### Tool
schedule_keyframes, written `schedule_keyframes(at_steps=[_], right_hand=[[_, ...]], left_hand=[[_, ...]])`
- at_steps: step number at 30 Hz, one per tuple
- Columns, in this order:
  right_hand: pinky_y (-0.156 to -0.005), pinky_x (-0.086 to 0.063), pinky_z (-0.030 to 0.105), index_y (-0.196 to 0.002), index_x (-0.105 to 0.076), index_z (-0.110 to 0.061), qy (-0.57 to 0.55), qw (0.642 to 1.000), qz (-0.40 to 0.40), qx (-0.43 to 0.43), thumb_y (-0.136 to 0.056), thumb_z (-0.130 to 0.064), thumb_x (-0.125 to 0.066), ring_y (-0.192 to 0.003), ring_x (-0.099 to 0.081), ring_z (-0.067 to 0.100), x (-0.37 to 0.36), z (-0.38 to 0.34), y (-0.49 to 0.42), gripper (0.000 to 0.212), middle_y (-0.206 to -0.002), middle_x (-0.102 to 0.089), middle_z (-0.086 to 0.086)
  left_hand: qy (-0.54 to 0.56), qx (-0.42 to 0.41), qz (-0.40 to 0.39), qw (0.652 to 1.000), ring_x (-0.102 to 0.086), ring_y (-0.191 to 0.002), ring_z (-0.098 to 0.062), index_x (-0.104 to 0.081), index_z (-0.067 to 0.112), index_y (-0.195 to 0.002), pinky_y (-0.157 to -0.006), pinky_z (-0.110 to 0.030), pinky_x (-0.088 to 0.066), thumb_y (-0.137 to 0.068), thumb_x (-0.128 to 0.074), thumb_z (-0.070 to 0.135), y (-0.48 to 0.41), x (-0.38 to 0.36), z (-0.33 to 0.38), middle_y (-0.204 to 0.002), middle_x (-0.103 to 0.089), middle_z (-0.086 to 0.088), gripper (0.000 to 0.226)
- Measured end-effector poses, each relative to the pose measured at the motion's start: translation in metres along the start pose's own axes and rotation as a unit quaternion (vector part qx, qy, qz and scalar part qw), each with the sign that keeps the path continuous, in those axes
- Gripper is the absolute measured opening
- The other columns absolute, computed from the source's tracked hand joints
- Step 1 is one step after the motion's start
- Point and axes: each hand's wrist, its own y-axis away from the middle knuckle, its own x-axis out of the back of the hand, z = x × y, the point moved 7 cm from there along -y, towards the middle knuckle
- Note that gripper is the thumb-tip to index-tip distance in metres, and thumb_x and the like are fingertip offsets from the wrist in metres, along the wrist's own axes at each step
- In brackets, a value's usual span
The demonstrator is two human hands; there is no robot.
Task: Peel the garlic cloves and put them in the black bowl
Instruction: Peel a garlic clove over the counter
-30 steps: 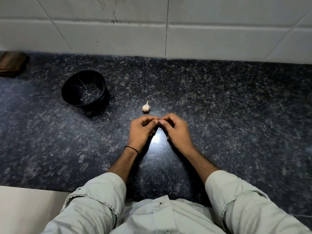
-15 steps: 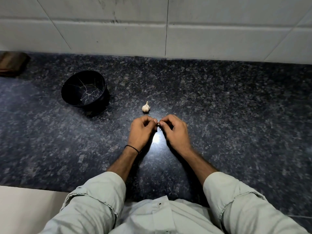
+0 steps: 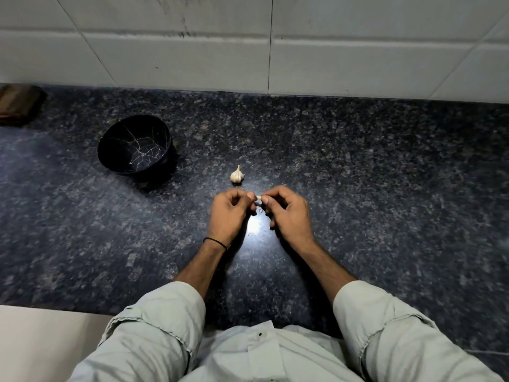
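A small pale garlic clove [image 3: 258, 198] is pinched between the curled fingers of the left hand [image 3: 228, 215] and the right hand [image 3: 290, 216], over the dark speckled counter [image 3: 385, 188]. A whitish, papery garlic bulb [image 3: 237, 175] lies at 11 o'clock from them. The black bowl [image 3: 118, 153], lined with pale crack-like veins, stands at 10 o'clock.

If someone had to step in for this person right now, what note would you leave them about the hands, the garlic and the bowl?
Left hand: pinches one end of a small garlic clove.
Right hand: pinches the other end of the same clove.
Garlic bulb: sits on the counter, just beyond the hands.
Black bowl: further left, apart from the bulb; no clove shows in it.
Done: one clove is in hand; how far it is peeled is too small to tell.
Left: finish peeling it, drop it in the bowl, then work through the bulb.
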Motion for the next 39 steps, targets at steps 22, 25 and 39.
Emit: schedule_keyframes(at_steps=[22,25,39], right_hand=[[-0.046,-0.047,0.032,-0.09,-0.07,-0.007,-0.017,1.0,-0.009,-0.005,-0.094,-0.007,-0.065,-0.048,-0.052,0.018,0.0,0.005,-0.001,0.006,-0.068,-0.066,0.004],[-0.048,-0.047,0.028,-0.093,-0.071,-0.005,-0.005,1.0,-0.025,-0.004,-0.097,-0.006,-0.061,-0.048,-0.053,0.018,0.0,0.002,0.0,0.011,-0.067,-0.063,0.003],[-0.055,-0.04,0.017,-0.09,-0.074,-0.013,0.018,0.998,-0.018,-0.053,-0.092,-0.014,-0.068,-0.055,-0.054,-0.003,-0.001,0.011,-0.004,0.006,-0.064,-0.065,-0.013]], left_hand=[[-0.024,-0.053,-0.003,0.998,-0.068,-0.08,-0.012,-0.072,-0.004,-0.094,-0.073,-0.02,-0.053,-0.091,-0.065,-0.002,0.007,0.0,-0.003,-0.09,-0.074,-0.016,0.008],[-0.011,-0.043,0.016,0.999,-0.069,-0.079,-0.012,-0.071,-0.008,-0.094,-0.075,-0.02,-0.054,-0.092,-0.062,-0.004,0.004,0.001,-0.007,-0.089,-0.073,-0.018,0.009],[-0.035,-0.057,0.049,0.997,-0.068,-0.077,-0.004,-0.073,0.002,-0.093,-0.074,-0.016,-0.052,-0.091,-0.066,0.002,0.001,0.004,-0.013,-0.086,-0.075,-0.003,0.008]])
